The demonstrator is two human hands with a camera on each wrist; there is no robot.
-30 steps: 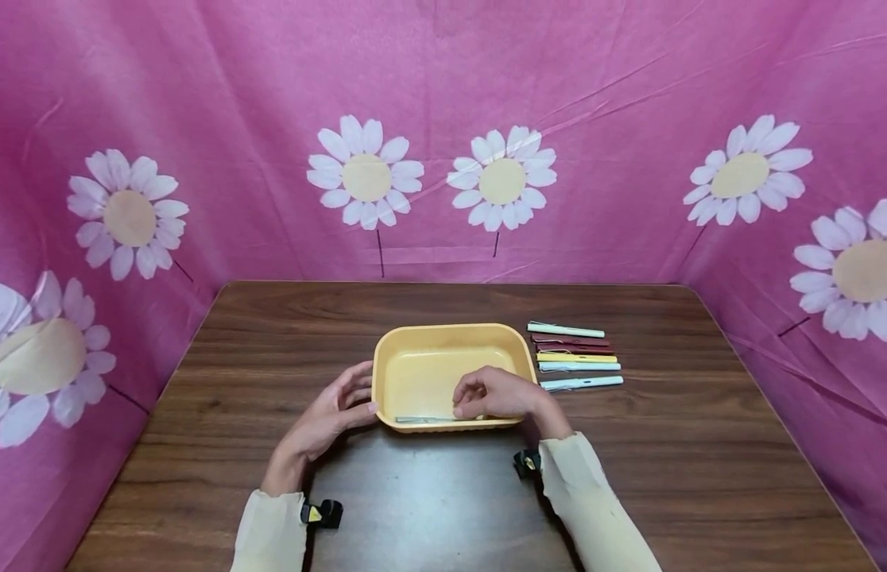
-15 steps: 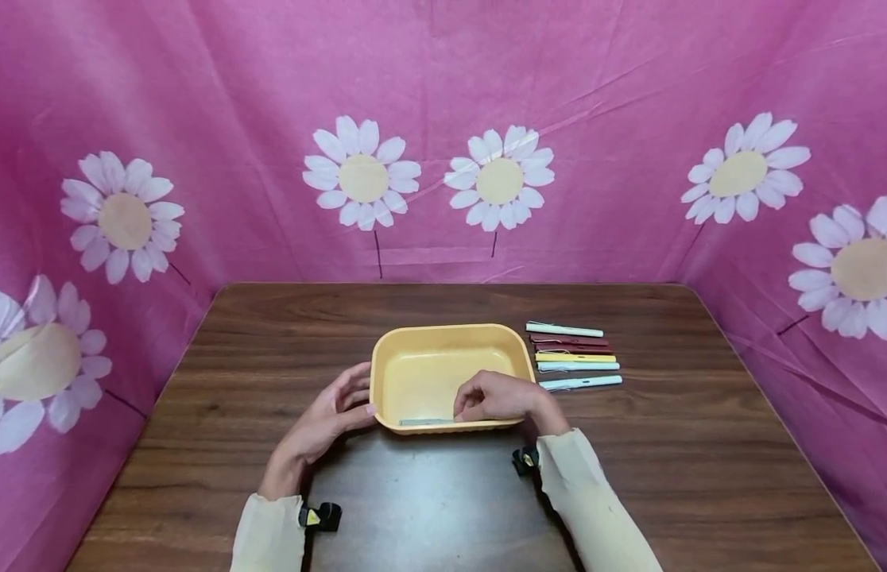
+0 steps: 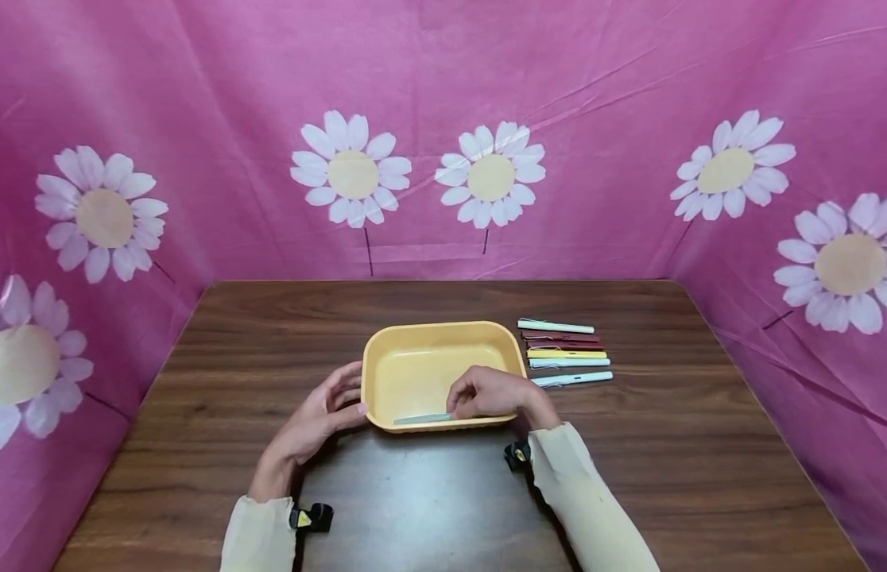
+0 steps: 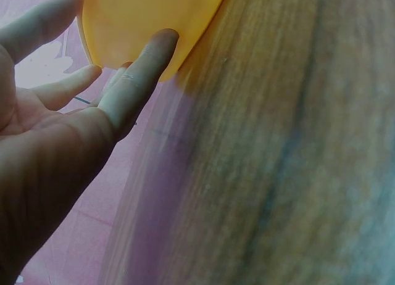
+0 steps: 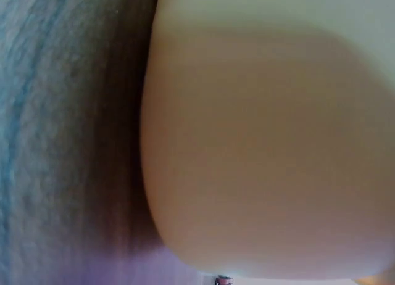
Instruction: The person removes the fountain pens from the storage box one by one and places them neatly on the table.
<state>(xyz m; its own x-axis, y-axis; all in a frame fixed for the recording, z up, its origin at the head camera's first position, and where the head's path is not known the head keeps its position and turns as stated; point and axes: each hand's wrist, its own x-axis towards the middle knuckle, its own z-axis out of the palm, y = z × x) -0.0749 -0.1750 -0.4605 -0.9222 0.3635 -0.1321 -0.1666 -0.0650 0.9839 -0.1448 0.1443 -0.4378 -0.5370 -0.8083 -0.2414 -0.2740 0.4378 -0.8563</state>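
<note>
A yellow rectangular tray (image 3: 408, 357) stands on the table in the head view. Inside it, along the near wall, a pale pen (image 3: 422, 419) is pinched at its right part by the fingers of my right hand (image 3: 489, 392), which cover the rest of it. My left hand (image 3: 318, 417) touches the tray's left end, thumb near the front corner and fingers behind. The left wrist view shows that left hand (image 4: 80, 100) with fairly straight, spread fingers against the tray (image 4: 136, 26). The tray's outer wall (image 5: 265, 155) fills most of the right wrist view, hiding the right fingers.
Right of the tray lie several pens in a loose row: a whitish pen (image 3: 555, 326) at the back, dark red pens (image 3: 563, 342), a yellow pen (image 3: 567, 354), and pale pens, including a nearest one (image 3: 574, 379). A pink flowered cloth (image 3: 443, 71) surrounds the brown table (image 3: 386, 492).
The right fingers have closed in on the pen, and its left part now shows more clearly along the near wall. My left hand stays at the tray's end. The view has shifted slightly.
</note>
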